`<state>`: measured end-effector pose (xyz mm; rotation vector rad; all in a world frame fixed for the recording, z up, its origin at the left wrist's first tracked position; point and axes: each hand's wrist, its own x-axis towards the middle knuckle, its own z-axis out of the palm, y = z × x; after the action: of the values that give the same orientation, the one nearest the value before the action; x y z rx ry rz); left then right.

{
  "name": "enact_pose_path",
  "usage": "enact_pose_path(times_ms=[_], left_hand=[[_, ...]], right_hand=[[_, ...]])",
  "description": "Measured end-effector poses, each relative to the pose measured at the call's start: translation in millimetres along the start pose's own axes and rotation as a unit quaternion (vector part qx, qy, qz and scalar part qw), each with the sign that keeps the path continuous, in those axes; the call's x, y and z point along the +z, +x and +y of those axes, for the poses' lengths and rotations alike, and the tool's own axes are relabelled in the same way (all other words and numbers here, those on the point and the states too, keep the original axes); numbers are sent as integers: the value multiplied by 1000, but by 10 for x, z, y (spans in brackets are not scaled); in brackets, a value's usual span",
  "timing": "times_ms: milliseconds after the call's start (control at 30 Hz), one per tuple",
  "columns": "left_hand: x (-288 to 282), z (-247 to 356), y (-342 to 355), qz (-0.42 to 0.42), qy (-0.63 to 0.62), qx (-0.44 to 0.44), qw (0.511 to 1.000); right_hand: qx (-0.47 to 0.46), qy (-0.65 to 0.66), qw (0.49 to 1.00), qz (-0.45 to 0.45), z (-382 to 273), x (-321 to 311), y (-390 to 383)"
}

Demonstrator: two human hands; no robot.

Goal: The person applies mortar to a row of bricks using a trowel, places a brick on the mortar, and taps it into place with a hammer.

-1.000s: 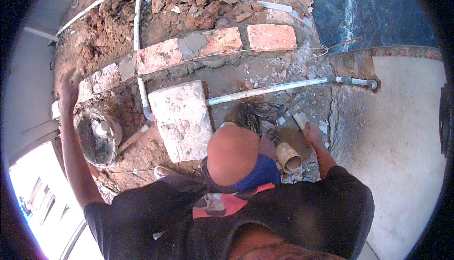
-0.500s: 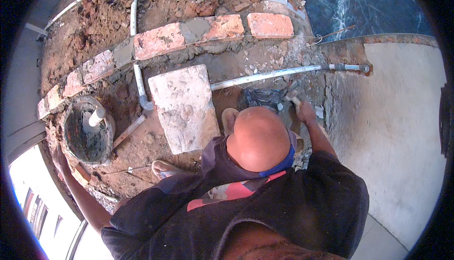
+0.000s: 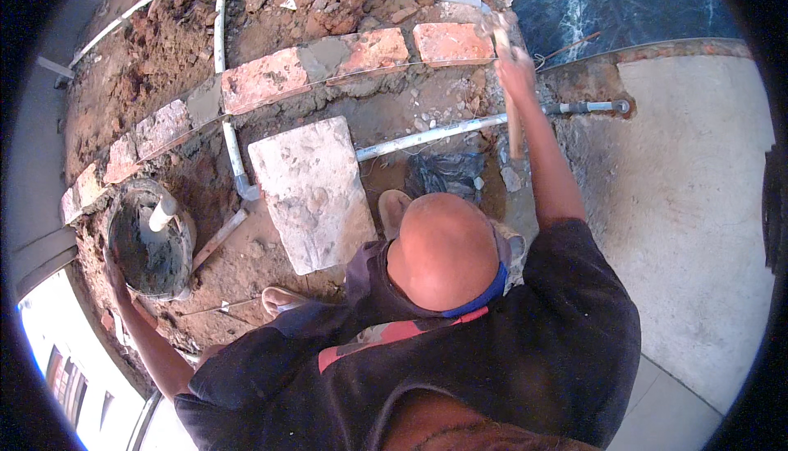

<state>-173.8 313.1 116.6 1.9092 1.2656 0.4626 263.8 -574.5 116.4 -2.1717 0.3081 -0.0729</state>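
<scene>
Ahead of you the brick row (image 3: 265, 82) looks mostly mortared, the bucket (image 3: 188, 242) near its left end. The rightmost brick (image 3: 453, 44) is down, but the gap left of it looks unfilled. Your left hand (image 3: 115, 274) is by the bucket, grip unclear; your right hand (image 3: 515, 76) clasps a tool (image 3: 515, 135)

Tool handle (image 3: 515, 131) blurred, perhaps pale tan. Bricks (image 3: 453, 43) orange-red, patchy. Block (image 3: 312, 196) whitish, grey-mottled. Bucket (image 3: 186, 239) blackish, grey-smeared. Panel (image 3: 624, 0) shows white veins on dark blue. Shirt (image 3: 509, 361) black.
</scene>
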Motion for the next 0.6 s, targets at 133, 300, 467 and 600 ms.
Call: enact_pose_path(times_ms=[133, 300, 467, 600], left_hand=[[283, 58, 94, -25, -17, -11, 999], [223, -40, 23, -19, -32, -24, 999], [205, -29, 8, -21, -39, -29, 999], [-54, -126, -124, 1, -49, -34, 998]], right_hand=[[-189, -309, 931, 37, 672, 51, 647], [-222, -374, 900, -12, 825, 167, 814], [-161, -366, 916, -27, 660, 187, 654], [-86, -198, 976, -10, 48, 388, 406]])
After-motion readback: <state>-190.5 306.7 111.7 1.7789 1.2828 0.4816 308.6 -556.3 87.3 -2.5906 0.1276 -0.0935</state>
